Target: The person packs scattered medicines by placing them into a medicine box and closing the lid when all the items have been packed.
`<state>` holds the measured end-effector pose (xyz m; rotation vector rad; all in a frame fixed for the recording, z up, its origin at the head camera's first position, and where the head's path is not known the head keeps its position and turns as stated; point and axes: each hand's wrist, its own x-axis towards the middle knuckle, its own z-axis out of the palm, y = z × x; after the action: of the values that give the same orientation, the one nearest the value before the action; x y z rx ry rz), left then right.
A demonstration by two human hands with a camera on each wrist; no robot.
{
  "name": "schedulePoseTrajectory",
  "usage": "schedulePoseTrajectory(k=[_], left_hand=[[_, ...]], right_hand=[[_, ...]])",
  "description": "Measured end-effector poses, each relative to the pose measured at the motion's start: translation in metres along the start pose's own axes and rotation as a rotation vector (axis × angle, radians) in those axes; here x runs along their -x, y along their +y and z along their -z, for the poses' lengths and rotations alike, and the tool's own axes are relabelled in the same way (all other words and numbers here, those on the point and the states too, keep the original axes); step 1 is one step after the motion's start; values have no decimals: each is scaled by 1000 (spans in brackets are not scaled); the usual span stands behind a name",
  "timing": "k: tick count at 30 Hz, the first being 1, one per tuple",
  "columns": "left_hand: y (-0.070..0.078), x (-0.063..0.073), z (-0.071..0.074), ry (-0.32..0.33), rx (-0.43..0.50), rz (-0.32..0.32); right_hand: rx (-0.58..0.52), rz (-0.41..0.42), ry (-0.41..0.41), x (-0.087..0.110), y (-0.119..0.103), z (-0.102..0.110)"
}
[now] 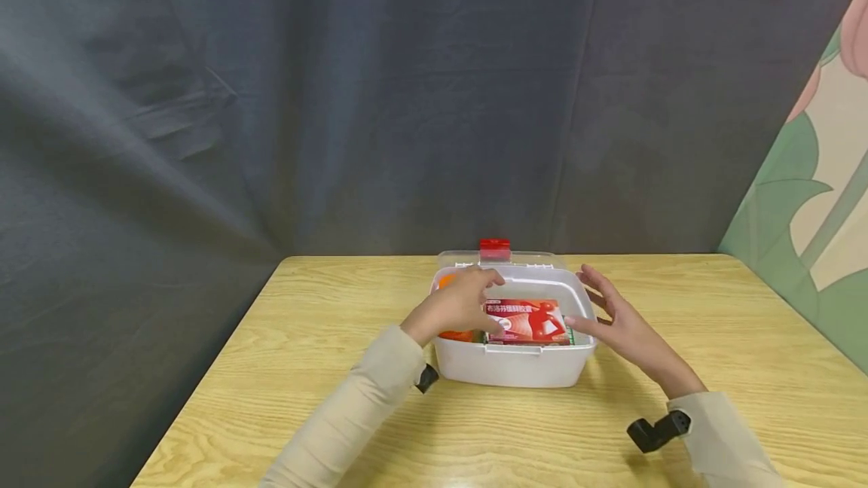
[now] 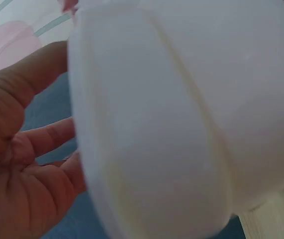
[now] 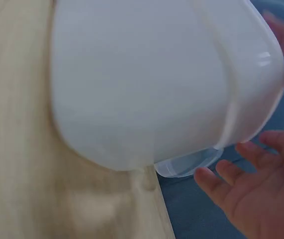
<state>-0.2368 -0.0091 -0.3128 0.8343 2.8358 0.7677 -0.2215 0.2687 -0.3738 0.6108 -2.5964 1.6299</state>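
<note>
A white plastic box (image 1: 514,364) stands on the table with its clear lid (image 1: 461,257) folded back behind it. A red medicine box (image 1: 529,321) with white Chinese lettering lies inside, beside something orange (image 1: 456,336) that is partly hidden. My left hand (image 1: 461,306) reaches over the left rim, its fingers loosely bent and its thumb close to the red medicine box. At the right rim, my right hand (image 1: 618,322) has its fingers spread, with the thumb over the edge. In the right wrist view, the fingertips (image 3: 209,181) lie close to the white wall.
A red latch (image 1: 495,249) sits on the lid at the back. The wooden table (image 1: 325,307) extends to both sides of the box. Dark grey cloth (image 1: 420,96) hangs behind and at the left; a wall with a flower pattern (image 1: 800,194) is on the right.
</note>
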Motion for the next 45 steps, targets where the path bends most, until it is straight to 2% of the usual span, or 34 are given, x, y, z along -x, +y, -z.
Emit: schedulePoseTrajectory(k=[5, 9, 13, 18, 21, 24, 28, 33, 36, 40, 45], left_hand=[[-10, -2, 15, 118, 113, -28], [-24, -4, 23, 221, 241, -4], [-41, -5, 30, 329, 343, 41], [-64, -9, 31, 470, 383, 105], [-77, -10, 31, 512, 416, 161], [-90, -9, 32, 501, 454, 231], [-105, -11, 31, 439, 488, 299], [-128, -16, 21, 366, 534, 319], [-138, -20, 12, 339, 606, 321], [-142, -26, 2, 305, 678, 332], [-140, -30, -2, 269, 659, 345]], right_hand=[[-30, -48, 39, -18, 0, 13], [-12, -100, 32, -31, 1, 21], [25, -153, -14, -42, 1, 29], [51, -236, -98, -51, 3, 40], [29, -297, -159, -55, 7, 44], [11, -342, -216, -57, 13, 46], [11, -358, -262, -62, 22, 46], [-11, -323, -263, -69, 36, 45], [-36, -302, -246, -72, 41, 42], [-51, -328, -235, -75, 41, 37], [-30, -365, -267, -81, 35, 33]])
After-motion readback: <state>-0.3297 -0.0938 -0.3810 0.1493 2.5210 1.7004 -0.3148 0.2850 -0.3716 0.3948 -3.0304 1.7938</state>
